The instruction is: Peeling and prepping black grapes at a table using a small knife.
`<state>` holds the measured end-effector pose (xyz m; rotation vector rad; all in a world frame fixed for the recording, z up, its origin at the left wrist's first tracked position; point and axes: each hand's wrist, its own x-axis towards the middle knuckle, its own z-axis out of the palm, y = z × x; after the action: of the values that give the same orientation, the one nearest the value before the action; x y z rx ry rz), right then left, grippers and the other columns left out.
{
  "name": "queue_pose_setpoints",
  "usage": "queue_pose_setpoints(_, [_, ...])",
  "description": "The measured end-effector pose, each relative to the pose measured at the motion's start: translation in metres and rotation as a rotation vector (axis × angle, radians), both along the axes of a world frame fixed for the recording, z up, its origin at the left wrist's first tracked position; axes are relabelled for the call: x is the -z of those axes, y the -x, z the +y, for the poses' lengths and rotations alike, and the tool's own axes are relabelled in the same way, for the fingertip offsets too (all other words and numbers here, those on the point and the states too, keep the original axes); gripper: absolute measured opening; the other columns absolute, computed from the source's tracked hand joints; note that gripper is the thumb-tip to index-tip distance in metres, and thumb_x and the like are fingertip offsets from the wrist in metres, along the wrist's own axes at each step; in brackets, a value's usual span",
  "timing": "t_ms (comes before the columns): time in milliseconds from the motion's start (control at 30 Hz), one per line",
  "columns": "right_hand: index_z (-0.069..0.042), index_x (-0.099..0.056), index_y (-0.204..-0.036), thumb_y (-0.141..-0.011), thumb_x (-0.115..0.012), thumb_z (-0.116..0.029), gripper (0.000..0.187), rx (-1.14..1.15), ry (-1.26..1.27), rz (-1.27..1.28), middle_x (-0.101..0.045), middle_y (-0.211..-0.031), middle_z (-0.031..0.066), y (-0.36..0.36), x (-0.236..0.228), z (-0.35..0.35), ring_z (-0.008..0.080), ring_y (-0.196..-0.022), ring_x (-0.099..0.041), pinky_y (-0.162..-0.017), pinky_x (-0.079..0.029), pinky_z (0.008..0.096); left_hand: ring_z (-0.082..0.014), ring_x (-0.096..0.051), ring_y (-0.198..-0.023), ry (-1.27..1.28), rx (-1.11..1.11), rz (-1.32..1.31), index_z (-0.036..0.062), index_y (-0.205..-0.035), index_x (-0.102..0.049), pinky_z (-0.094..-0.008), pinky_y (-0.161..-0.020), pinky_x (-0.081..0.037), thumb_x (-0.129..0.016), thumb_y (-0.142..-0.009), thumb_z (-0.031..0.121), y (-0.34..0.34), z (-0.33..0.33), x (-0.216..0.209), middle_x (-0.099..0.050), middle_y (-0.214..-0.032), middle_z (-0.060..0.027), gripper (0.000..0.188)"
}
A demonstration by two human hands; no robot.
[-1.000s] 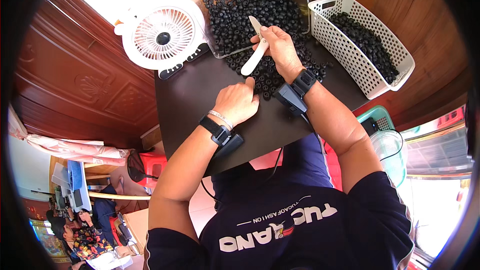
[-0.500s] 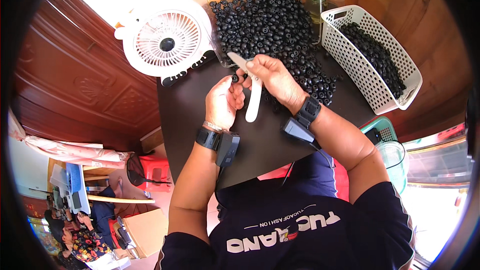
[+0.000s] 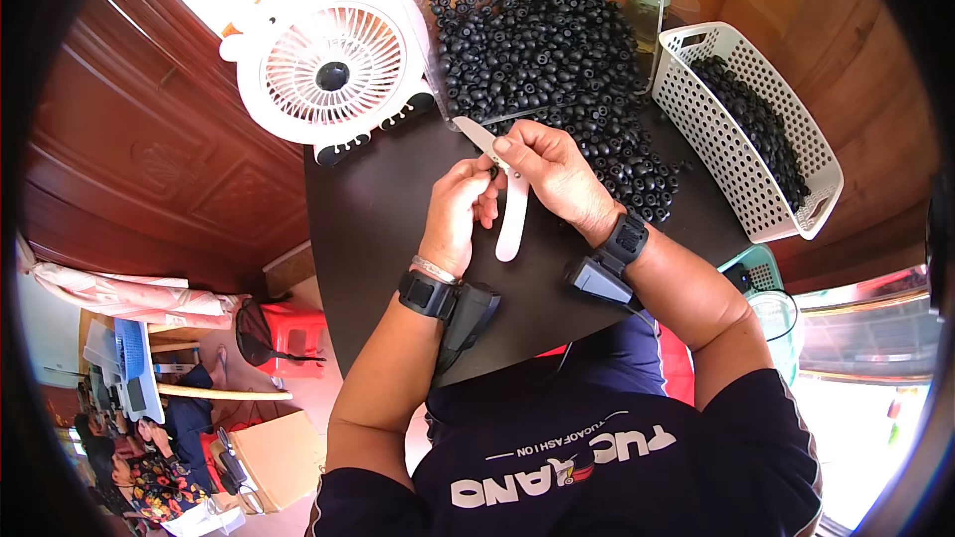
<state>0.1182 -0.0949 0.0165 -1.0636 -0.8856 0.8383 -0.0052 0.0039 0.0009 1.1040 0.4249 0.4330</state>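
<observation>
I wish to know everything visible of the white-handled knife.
The knife has a white handle, apparently plastic, and a pale blade, apparently metal. It is open, bent at an angle: in the picture, the blade points up and left, the handle downward. The right hand grips it near the joint, above the dark table. Whether the left hand touches it is unclear.

A white fan (image 3: 333,77) stands near wooden panelling (image 3: 164,144).
</observation>
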Motion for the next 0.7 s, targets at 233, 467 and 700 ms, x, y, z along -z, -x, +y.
queue_pose_setpoints(233, [-0.004,-0.057,-0.08,-0.096,-0.051,-0.02,0.023,-0.067,0.076,0.057,-0.067,-0.088,0.0077,-0.005,-0.006,-0.004,0.0092,-0.071,-0.059,-0.066,-0.048,0.0245,-0.0082,-0.049,-0.053,-0.068,0.058,0.076,0.0061,-0.084,-0.056,-0.0212,-0.047,-0.037,-0.047,-0.087,0.018,0.001,0.002,0.005,-0.054,-0.066,0.0013,0.015])
queue_pose_setpoints(467, [0.0,-0.057,-0.096,-0.096,-0.049,-0.018,0.02,-0.047,-0.051,0.089,-0.066,-0.09,0.0096,0.011,0.002,-0.002,0.0144,-0.076,-0.064,-0.071,-0.053,0.0277,-0.0132,-0.058,-0.073,0.26,-0.116,-0.198,0.0047,-0.101,-0.056,-0.0263,-0.064,-0.045,-0.044,-0.092,0.024,-0.001,-0.012,0.0,-0.062,-0.083,-0.0047,0.024])
queue_pose_setpoints(700, [-0.003,-0.059,-0.085,-0.095,-0.052,-0.019,0.021,0.059,-0.028,-0.007,-0.06,-0.073,0.0006,0.012,0.005,-0.002,0.0061,-0.067,-0.057,-0.061,-0.049,0.0217,-0.0159,-0.057,-0.089,0.323,-0.041,-0.276,0.0019,-0.114,-0.051,-0.0275,-0.08,-0.045,-0.04,-0.094,0.022,-0.003,-0.021,-0.006,-0.061,-0.103,-0.0074,0.031])
